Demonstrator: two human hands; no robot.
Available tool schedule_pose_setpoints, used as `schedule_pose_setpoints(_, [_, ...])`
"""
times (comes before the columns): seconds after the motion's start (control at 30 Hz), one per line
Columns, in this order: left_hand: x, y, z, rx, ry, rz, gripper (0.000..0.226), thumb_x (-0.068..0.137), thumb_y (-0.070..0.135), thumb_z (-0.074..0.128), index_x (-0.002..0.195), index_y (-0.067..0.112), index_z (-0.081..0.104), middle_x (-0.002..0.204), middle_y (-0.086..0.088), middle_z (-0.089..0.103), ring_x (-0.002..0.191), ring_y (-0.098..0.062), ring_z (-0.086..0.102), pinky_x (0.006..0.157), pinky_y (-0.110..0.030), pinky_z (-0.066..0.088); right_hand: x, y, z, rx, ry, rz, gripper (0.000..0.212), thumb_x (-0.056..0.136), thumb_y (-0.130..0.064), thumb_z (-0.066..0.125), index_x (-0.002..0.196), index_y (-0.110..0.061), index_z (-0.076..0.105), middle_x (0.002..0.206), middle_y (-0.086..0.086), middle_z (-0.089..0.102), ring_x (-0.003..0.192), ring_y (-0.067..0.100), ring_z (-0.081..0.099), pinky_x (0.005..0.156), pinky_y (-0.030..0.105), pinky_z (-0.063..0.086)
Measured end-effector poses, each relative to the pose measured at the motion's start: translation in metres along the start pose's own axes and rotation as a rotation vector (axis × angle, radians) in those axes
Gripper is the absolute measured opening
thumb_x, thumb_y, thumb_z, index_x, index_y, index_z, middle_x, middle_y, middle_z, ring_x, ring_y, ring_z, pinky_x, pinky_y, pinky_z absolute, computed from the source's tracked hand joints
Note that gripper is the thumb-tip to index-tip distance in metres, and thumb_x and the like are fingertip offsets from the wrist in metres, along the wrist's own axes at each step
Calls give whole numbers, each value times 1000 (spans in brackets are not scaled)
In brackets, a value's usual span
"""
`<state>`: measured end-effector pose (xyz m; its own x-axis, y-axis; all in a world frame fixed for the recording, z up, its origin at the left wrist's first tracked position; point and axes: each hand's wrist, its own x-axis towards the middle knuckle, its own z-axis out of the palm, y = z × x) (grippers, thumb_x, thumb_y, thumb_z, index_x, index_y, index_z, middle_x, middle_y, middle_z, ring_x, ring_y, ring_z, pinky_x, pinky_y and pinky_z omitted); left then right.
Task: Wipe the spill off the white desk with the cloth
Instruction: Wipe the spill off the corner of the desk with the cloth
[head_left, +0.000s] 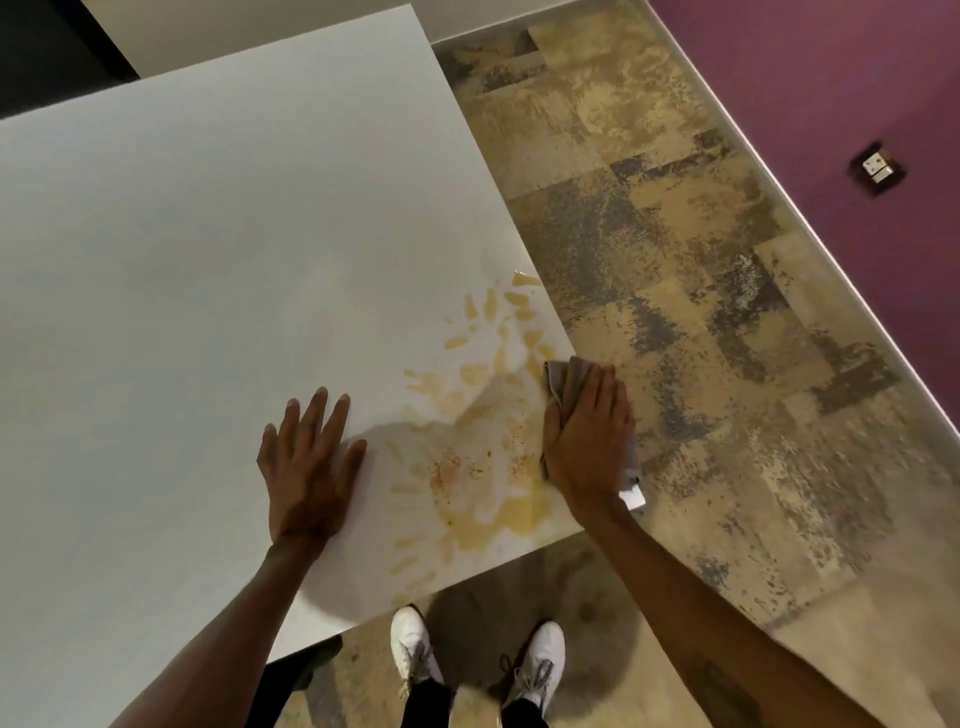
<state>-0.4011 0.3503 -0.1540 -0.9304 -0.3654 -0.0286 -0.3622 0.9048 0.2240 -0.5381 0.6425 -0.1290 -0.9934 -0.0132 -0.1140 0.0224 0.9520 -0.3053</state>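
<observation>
Wiping underway: right hand (587, 441) presses cloth (569, 382) flat at white desk (182, 260) edge; left hand (306, 462) splayed, bracing. Next: sweep through spill (483, 467).

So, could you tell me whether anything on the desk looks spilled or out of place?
Yes. A yellowish spill with reddish specks spreads over the white desk at its right corner, reaching both edges. The right hand presses a grey cloth at the right edge; the left hand lies flat beside the mess.
</observation>
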Motion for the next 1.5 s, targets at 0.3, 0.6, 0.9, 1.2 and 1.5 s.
schedule_pose_setpoints(0.3, [1,7,-5,3,-36,-58,69,102,65,11,157,29,35,167,-1,29,157,-29,19,125,-53,14,26,12,-4,197,-38,-60,86,90,-60,55,155,-14,22,156,15,34,140,34,38,112,47,36])
schedule_pose_setpoints(0.6, [-3,8,-4,-34,18,-43,65,102,61,20,154,28,41,165,0,34,156,-29,23,124,-54,16,-17,28,-17,313,31,129,63,88,-49,61,141,-19,45,124,9,61,111,33,62,89,46,53])
schedule_pose_setpoints(0.9, [-9,9,-2,35,179,71,52,109,44,34,148,16,53,156,-11,48,147,-38,41,117,-58,33,-49,40,-14,90,134,76,75,90,-52,60,141,-1,43,128,25,59,115,41,58,98,49,48])
schedule_pose_setpoints(1.2, [-3,5,-7,47,-51,27,70,104,57,8,161,20,28,170,-7,21,158,-33,13,126,-58,12,-3,12,-7,120,124,216,56,99,-40,54,134,3,48,110,24,67,94,42,66,77,45,52])
schedule_pose_setpoints(1.5, [-1,5,-5,17,-65,48,68,102,51,19,161,18,25,171,-4,13,159,-32,6,126,-61,11,70,-29,2,319,219,203,43,98,-37,56,120,0,56,92,25,70,82,43,67,68,41,50])
